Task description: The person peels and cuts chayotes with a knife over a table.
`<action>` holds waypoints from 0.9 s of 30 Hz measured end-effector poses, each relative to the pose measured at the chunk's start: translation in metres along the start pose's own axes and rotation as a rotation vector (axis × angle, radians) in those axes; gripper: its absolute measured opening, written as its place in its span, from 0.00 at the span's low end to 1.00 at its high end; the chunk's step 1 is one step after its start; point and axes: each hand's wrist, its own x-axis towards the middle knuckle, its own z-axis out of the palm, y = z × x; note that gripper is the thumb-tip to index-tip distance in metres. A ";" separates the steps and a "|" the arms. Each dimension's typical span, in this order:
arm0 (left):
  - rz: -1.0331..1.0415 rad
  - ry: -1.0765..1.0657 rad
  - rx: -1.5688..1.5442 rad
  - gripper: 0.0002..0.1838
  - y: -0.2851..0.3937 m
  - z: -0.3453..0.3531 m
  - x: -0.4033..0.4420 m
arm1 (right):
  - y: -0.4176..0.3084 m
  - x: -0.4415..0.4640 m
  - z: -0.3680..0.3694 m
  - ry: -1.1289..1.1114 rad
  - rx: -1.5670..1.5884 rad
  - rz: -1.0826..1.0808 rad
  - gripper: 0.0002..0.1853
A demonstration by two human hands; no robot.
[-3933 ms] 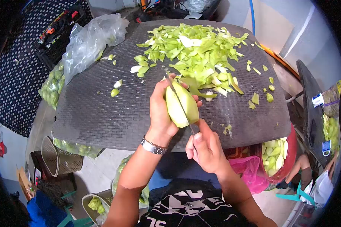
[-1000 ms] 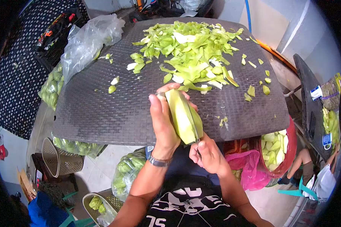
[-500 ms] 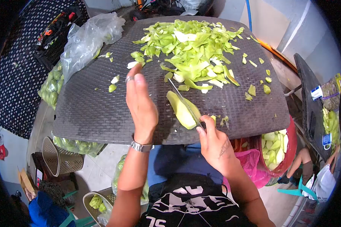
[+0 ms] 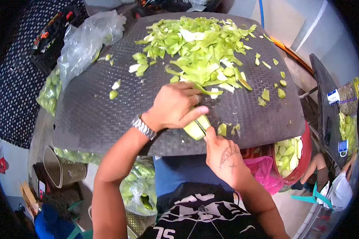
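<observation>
A peeled pale green chayote (image 4: 194,132) lies on the dark woven tabletop (image 4: 139,115), near its front edge. A knife (image 4: 202,126) runs lengthwise along it, the blade in or against the flesh. My right hand (image 4: 222,153) is closed round the knife's handle at the near end. Over the far end of the chayote and the blade lies my left hand (image 4: 177,105), fingers curled over and thumb across the top; its fingertips are hidden. Beyond my hands spreads a heap of green peelings (image 4: 199,51).
A red tub (image 4: 303,159) of peeled pieces stands below the table's right side, beside a pink bag (image 4: 263,171). Clear bags of chayotes (image 4: 139,183) are under the front edge. A plastic bag (image 4: 89,44) lies at back left. Another person (image 4: 341,191) sits at far right.
My left hand has come down from its raised, flat pose beside the chayote and now covers its far end and the blade. My right hand still holds the knife.
</observation>
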 end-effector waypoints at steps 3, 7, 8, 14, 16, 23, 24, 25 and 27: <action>0.017 -0.068 -0.071 0.29 -0.009 0.002 0.000 | 0.000 0.003 -0.010 -0.105 0.017 0.046 0.09; -0.014 -0.085 -0.143 0.30 -0.019 0.009 0.002 | -0.001 0.020 -0.037 -0.280 -0.008 0.072 0.17; -0.016 -0.067 -0.150 0.30 -0.020 0.012 0.000 | 0.002 0.020 -0.041 -0.268 -0.031 0.027 0.19; -0.032 0.018 -0.163 0.30 -0.021 0.023 -0.014 | 0.029 0.006 -0.022 0.109 -0.331 -0.376 0.27; -0.047 0.042 -0.187 0.29 -0.022 0.029 -0.021 | 0.027 0.005 -0.026 0.185 -0.458 -0.459 0.27; -0.141 0.044 -0.262 0.28 -0.014 0.030 -0.032 | 0.043 0.017 -0.019 0.152 -0.505 -0.443 0.23; -0.151 0.043 -0.286 0.27 -0.014 0.033 -0.035 | 0.043 0.017 -0.013 0.103 -0.467 -0.375 0.23; -0.152 0.059 -0.299 0.27 -0.017 0.032 -0.030 | 0.049 0.020 -0.008 0.135 -0.440 -0.382 0.21; -0.173 0.014 -0.304 0.27 -0.017 0.026 -0.028 | 0.050 0.017 -0.002 0.173 -0.369 -0.392 0.19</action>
